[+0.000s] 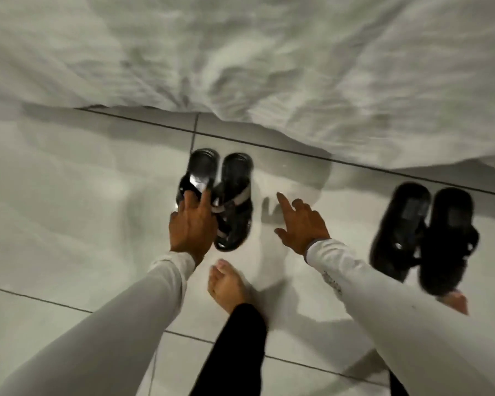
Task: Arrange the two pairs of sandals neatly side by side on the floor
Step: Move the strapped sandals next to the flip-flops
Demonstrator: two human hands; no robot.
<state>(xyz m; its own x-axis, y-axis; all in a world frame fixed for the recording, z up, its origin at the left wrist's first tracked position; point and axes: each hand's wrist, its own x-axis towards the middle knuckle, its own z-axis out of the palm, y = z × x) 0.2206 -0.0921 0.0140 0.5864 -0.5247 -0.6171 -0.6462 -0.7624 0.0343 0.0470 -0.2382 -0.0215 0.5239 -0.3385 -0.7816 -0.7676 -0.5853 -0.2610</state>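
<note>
Currently the person is bent over a pale tiled floor [69,218], working on the first of two pairs of black sandals. The left hand [190,224] rests on the left pair [216,195], which lies just below the hem of a rumpled white bedsheet [269,67]; its fingers [206,200] are extended and slightly spread, touching the strap of the left-hand sandal rather than visibly pinching it. Whether any of them hook under the strap cannot be told. The two sandals of this pair lie close together, toes toward the sheet. The right hand [300,224] hovers beside that pair, holding nothing, with its fingers spread and the forefinger pointing forward. The right pair [423,235] sits well apart, blurred, its two sandals touching and roughly parallel. A bare foot [226,284] stands just below the left pair.

Judging by this, the step in hand is squaring up the left pair. Next would likely come closing the gap between the pairs, which calls for sliding one pair sideways while keeping its sandals together and toes level.
</note>
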